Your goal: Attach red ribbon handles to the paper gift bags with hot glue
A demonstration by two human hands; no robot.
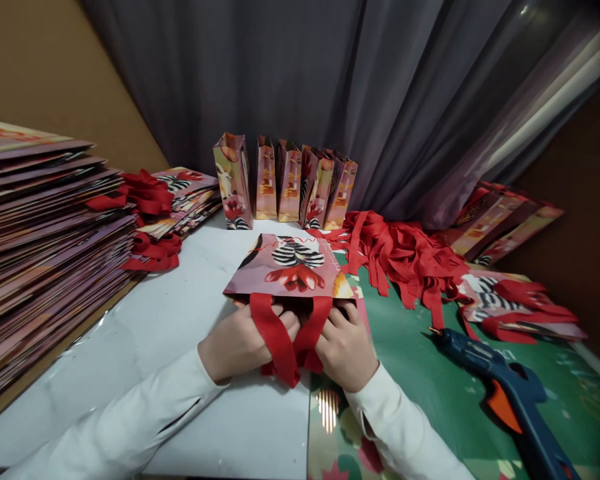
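Note:
A pink paper gift bag [250, 272], printed with a zebra-striped figure and a red flower, lies at the table's middle with its mouth towards me. Red ribbon handles [283, 353] hang out of the mouth in a loop. My left hand [247, 337] is at the left of the opening, its curled fingers partly behind the ribbon and gripping the bag's edge. At the right of the opening, my right hand [347, 343] has its fingers bent into the mouth, closed on the edge. The fingertips of both hands are hidden inside.
Tall stacks of flat bags [55, 267] fill the left side. Several upright bags [233, 180] stand at the back by a grey curtain [260, 67]. A heap of red ribbons [405, 257] lies right of centre. A blue hot glue gun [505, 380] rests on a green sheet [410, 360].

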